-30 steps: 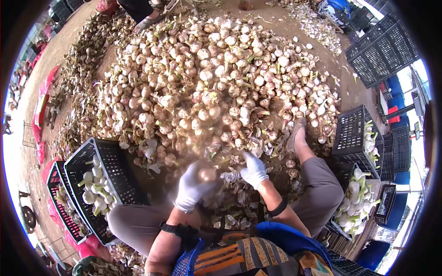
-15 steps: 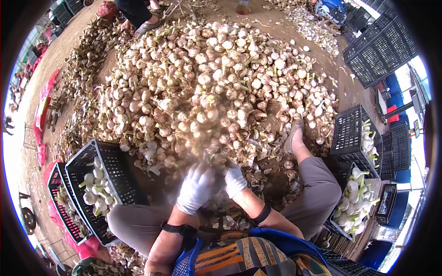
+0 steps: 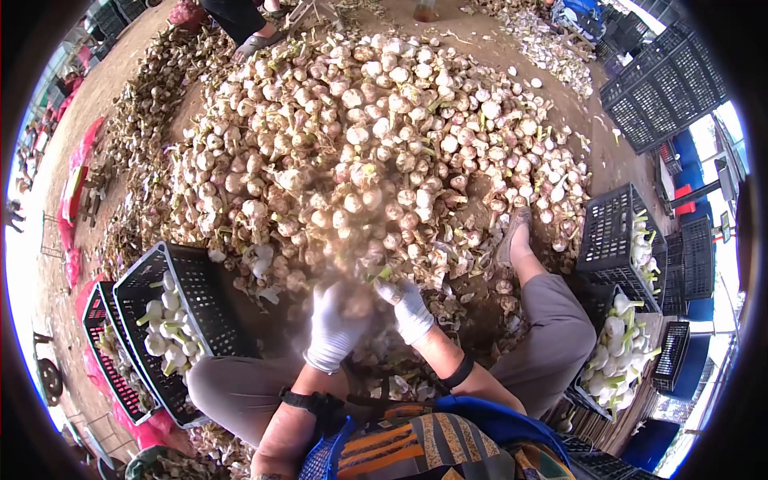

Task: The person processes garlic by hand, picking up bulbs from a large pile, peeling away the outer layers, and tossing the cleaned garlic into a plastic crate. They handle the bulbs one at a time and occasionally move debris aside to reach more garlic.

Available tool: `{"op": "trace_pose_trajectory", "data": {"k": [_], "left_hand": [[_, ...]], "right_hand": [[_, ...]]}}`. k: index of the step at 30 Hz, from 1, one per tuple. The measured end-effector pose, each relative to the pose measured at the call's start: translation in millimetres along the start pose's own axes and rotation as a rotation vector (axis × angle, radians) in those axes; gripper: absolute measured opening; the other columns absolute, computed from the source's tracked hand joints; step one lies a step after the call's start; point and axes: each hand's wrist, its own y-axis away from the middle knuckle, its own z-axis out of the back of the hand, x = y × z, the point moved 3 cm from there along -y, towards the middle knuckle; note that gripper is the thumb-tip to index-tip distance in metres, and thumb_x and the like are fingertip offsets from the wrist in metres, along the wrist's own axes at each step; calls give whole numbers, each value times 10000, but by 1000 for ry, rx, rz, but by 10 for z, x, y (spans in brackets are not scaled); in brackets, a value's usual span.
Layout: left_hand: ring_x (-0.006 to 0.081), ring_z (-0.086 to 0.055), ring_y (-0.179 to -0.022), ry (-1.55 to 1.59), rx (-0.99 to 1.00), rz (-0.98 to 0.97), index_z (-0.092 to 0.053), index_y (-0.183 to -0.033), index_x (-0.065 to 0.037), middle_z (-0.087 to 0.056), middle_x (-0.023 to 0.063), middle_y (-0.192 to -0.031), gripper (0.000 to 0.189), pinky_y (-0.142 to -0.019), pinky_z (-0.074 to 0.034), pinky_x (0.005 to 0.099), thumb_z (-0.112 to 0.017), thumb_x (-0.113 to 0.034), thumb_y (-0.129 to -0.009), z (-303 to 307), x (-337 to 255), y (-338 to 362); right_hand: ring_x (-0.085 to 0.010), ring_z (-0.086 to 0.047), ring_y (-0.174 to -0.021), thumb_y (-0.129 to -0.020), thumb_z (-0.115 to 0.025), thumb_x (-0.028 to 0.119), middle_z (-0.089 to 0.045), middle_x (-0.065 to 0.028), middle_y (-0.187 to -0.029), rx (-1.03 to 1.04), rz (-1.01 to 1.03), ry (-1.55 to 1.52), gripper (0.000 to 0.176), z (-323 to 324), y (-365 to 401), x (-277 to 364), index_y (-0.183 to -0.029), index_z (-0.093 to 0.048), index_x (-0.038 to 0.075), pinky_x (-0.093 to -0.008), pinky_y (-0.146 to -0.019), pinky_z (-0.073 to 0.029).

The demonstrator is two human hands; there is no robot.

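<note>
My left hand [image 3: 330,322], in a white glove, is closed around a garlic bulb [image 3: 358,302]; a hazy patch in the picture blurs it. Close beside it on the right is my gloved right hand [image 3: 410,312]. Its thumb and fingers pinch together at a short green garlic stem [image 3: 382,274]. Whether this stem belongs to the bulb in my left hand cannot be made out. Both hands are low over the near edge of a big heap of garlic bulbs [image 3: 360,136], many of them with dirty skins and stalks.
Left of my knee stands a black crate [image 3: 216,300] holding trimmed white garlic, with another crate [image 3: 120,376] beside it. On my right are more garlic-filled crates [image 3: 606,232]. Another person's foot [image 3: 258,44] is behind the heap. Stacked black crates [image 3: 664,88] stand at far right.
My right hand has turned slightly, and its fingertips are a little higher, with a green stem now showing there. My left hand's fingers are curled more to the right.
</note>
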Motion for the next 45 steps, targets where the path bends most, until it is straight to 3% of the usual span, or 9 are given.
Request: {"op": "trace_pose_trajectory", "data": {"k": [13,19,22,27,29,35,38,44,45], "left_hand": [[366,-560,-895,-447,23,-606,-576,-984,-26,-484,199,-1097,422,-743,-500,386,-600,66,-573,-43,-153,49],[255,-562,-860,-110,-20,8,-564,-1018,-20,-546,115,-1001,541,-774,-485,331,-738,15,-507,43,-47,-1],[244,-604,-867,1013,123,624,-525,-1080,14,-613,123,-960,492,-798,-500,362,-737,-55,-642,44,15,27],[247,-601,-926,1060,96,550,-477,-1152,10,-602,125,-1000,530,-802,-510,365,-708,-46,-678,21,108,21],[249,-594,-942,932,62,505,-466,-1171,9,-595,124,-1011,554,-821,-505,362,-705,-21,-672,9,31,3],[150,-615,-742,937,-24,417,-451,-1213,46,-607,106,-969,548,-670,-518,244,-649,48,-701,49,-14,11],[261,-577,-970,996,18,478,-466,-1173,16,-581,128,-1023,573,-858,-487,353,-688,50,-646,41,152,59],[229,-545,-700,1070,-80,461,-558,-822,32,-567,108,-735,234,-711,-468,325,-551,-127,-650,140,184,60],[219,-544,-686,1358,-71,701,-539,-716,7,-536,93,-661,167,-682,-459,314,-516,-147,-655,173,60,48]], "right_hand": [[-189,-585,-740,-776,-667,58,-652,-90,-816,-29,-37,-435,179,-150,-19,-75,-937,-628,-9,-283,-670,-460],[-198,-606,-802,-711,-633,-56,-658,-106,-926,92,-11,-264,333,40,-187,-236,-1041,-605,-13,-281,-736,-488],[-177,-612,-849,-714,-611,-73,-654,-115,-1005,154,151,-16,458,-140,167,194,-1163,-558,-3,-251,-782,-484],[-142,-612,-853,-752,-620,-55,-642,-110,-1051,207,499,339,493,-190,220,328,-1229,-506,-6,-214,-783,-476],[-145,-608,-824,-768,-640,-14,-656,-102,-994,242,199,-179,398,-193,191,300,-1157,-559,-17,-233,-770,-471],[-150,-607,-785,-759,-646,19,-673,-100,-840,269,146,-139,167,-226,241,270,-911,-639,-49,-264,-730,-455],[-147,-608,-743,-733,-652,12,-673,-109,-835,317,100,-237,206,-241,286,299,-924,-633,-63,-247,-661,-456],[-137,-593,-577,-737,-649,83,-637,-75,-708,513,84,-59,320,-296,323,191,-1031,-602,-37,-244,-512,-466],[-131,-585,-568,-743,-649,86,-638,-77,-725,575,179,25,352,-319,333,251,-1068,-580,-30,-242,-508,-461]]}}
